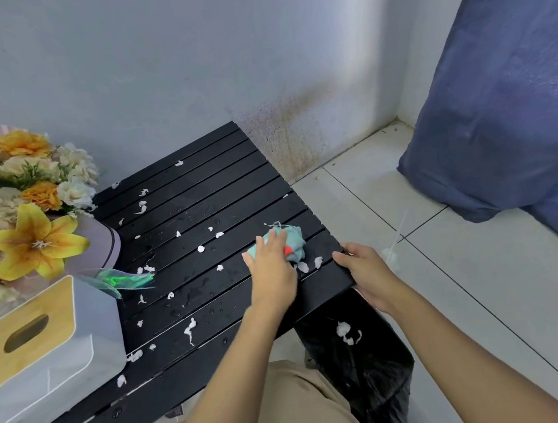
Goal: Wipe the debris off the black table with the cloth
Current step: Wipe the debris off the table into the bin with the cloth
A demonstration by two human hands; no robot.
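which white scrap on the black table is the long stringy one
The scrap near the black table's front edge, just left of the left forearm: it trails into a thin strand, while the other scraps are small short bits.

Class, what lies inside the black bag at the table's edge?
A few white scraps lie inside the black bag, below the right hand gripping the black table's corner. The bag's dark folds hide anything deeper.

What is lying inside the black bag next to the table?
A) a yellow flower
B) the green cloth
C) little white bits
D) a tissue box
C: little white bits lie inside the black bag, just below the edge of the black table.
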